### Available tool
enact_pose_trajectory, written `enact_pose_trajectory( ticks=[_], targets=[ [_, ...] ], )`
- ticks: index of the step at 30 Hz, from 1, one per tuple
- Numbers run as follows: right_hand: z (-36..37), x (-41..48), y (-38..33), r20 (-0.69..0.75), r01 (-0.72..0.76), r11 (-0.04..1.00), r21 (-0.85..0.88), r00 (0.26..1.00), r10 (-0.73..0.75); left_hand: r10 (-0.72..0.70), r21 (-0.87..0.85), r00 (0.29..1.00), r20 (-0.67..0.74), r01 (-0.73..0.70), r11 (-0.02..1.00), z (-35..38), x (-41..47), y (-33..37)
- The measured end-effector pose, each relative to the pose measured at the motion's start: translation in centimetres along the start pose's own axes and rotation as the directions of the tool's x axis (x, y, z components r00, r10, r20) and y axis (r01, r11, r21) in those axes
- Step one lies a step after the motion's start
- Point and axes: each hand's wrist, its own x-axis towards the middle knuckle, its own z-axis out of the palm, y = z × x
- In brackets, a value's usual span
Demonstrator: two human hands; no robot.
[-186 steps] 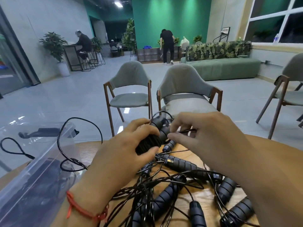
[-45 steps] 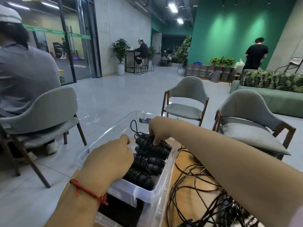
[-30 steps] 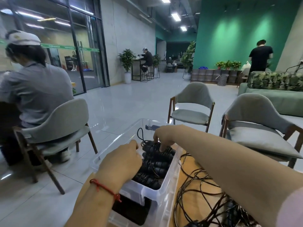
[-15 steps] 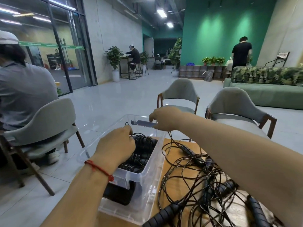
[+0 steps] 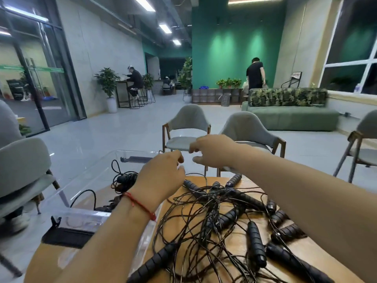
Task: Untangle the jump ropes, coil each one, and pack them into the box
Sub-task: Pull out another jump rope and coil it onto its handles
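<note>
Left hand (image 5: pixel 161 176) and right hand (image 5: pixel 212 152) hover above jump ropes (image 5: pixel 216 219) beside box (image 5: pixel 85 217).

single head view, forward and down, close over table (image 5: pixel 240 240)

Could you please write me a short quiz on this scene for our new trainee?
1. True or false: the box is empty.
2. Where does the tangle of ropes lie? A: in the box. B: on the table, right of the box. C: on a chair.
3. Fill in: the red string is on the ___ wrist.
Key: 1 false, coiled ropes lie in it. 2 B. 3 left.
</note>
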Motion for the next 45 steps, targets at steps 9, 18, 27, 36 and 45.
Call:
enact_pose_trajectory(
  ticks=[9,18,27,36,45],
  targets=[
    [1.7,-9.5,6.0,0.066,-0.214,0.964,0.161,0.976,0.206,0.117,-0.032,0.98,0.16,-0.113,0.993,5.3,-1.8,6.4],
    [9.1,-9.2,9.8,0.211,-0.324,0.884,0.337,0.941,0.264,0.049,0.025,0.975,0.218,-0.056,0.998,9.0,2.5,4.8],
    [15.6,-6.4,11.2,0.386,-0.37,0.839,0.399,0.898,0.212,-0.022,0.168,0.813,0.582,-0.093,0.981,14.6,7.3,2.4],
    [16.5,-7.1,10.9,0.132,-0.358,0.76,0.542,0.93,0.344,-0.002,-0.235,0.867,0.497,0.136,0.962,15.8,6.9,1.9],
    [17.9,-7.5,10.9,0.208,-0.352,0.792,0.499,0.936,0.285,0.06,-0.227,0.797,0.601,0.098,0.969,18.2,7.4,1.5]
  ],
)
